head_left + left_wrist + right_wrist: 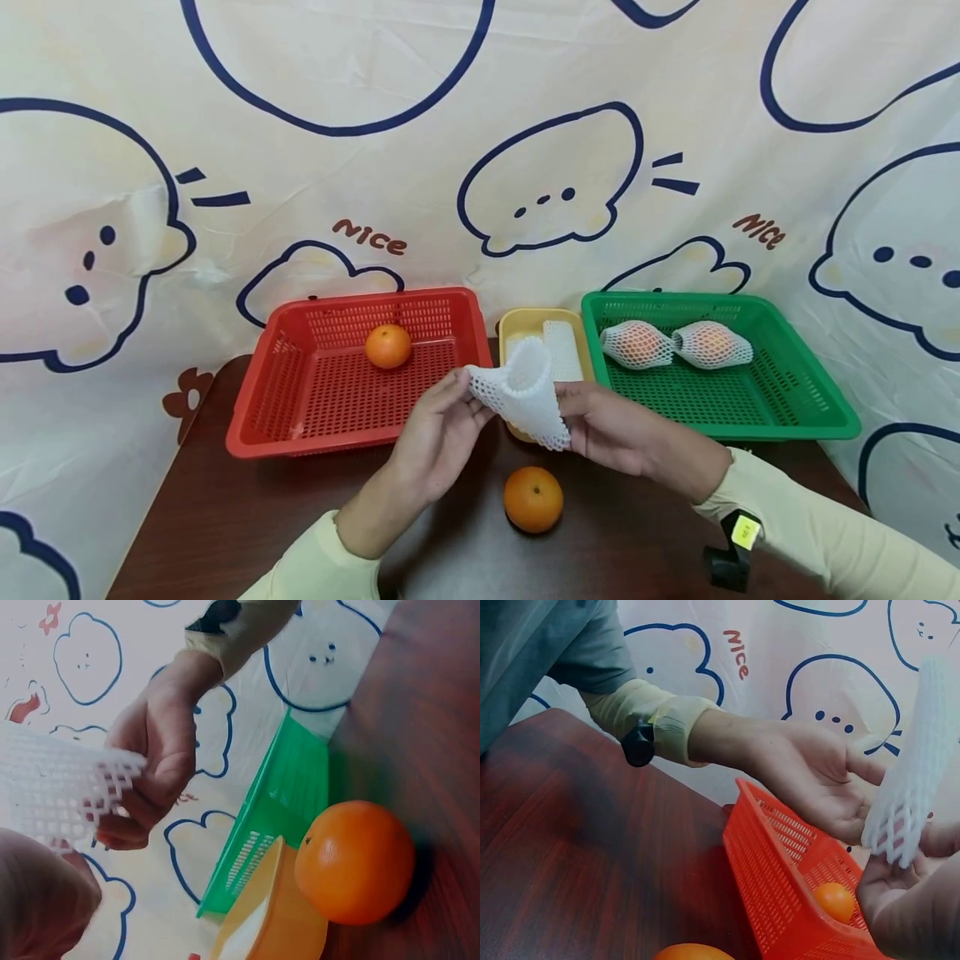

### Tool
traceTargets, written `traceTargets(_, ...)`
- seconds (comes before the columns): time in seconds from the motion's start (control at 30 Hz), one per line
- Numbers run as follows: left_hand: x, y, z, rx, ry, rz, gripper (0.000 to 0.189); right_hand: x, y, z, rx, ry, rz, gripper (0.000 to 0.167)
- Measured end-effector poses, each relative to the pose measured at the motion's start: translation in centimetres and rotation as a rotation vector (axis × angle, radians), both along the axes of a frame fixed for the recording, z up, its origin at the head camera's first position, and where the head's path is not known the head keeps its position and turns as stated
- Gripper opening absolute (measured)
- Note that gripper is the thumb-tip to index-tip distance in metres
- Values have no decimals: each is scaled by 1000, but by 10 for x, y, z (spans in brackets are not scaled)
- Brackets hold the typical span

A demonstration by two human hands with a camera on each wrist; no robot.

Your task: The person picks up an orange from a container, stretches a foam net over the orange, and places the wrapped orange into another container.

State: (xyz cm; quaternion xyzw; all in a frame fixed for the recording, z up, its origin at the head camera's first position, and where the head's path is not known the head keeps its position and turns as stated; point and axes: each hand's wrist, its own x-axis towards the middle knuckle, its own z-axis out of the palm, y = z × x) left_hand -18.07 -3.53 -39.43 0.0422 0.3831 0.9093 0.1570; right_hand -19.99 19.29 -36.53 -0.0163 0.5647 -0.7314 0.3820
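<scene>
Foam net [525, 404] hangs in the air near 1 orange [533, 500] on the desk [450, 558], left hand [438, 437] and right hand [611, 429] pinching opposite sides; likely light, soft and tearable, best held gently by its rim.

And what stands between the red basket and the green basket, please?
In the head view, the yellow tray stands between the red basket and the green basket, with white netting inside. The held net hides part of it.
</scene>
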Motion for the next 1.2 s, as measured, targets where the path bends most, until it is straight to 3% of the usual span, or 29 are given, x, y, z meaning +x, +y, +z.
traceTargets(0.13,0,-1,0,86,8,-23,35,2,-1,-2,-77,8,38,27)
traceTargets(0.23,3,-1,-3,91,-14,-54,36,2,0,-1,-55,0,38,27)
traceTargets(0.37,12,1,-11,35,-64,-89,33,0,2,1,1,-14,34,43)
traceTargets(0.47,21,3,-17,-15,-118,-109,32,-2,4,2,-13,2,19,50)
traceTargets(0.67,32,5,-26,-78,-163,-148,35,-4,11,-5,-130,38,31,41)
traceTargets(0.73,32,5,-28,-83,-158,-123,34,-3,12,-9,-170,33,52,36)
traceTargets(0.83,29,5,-28,-80,-153,-29,32,-1,13,-16,-199,29,87,35)
traceTargets(1.0,23,6,-31,-145,-162,117,23,7,14,-32,-94,22,96,45)
traceTargets(1.1,24,8,-36,-265,-177,134,19,13,16,-44,5,26,84,48)
traceTargets(1.2,30,13,-46,-400,-198,94,19,18,18,-56,98,44,62,39)
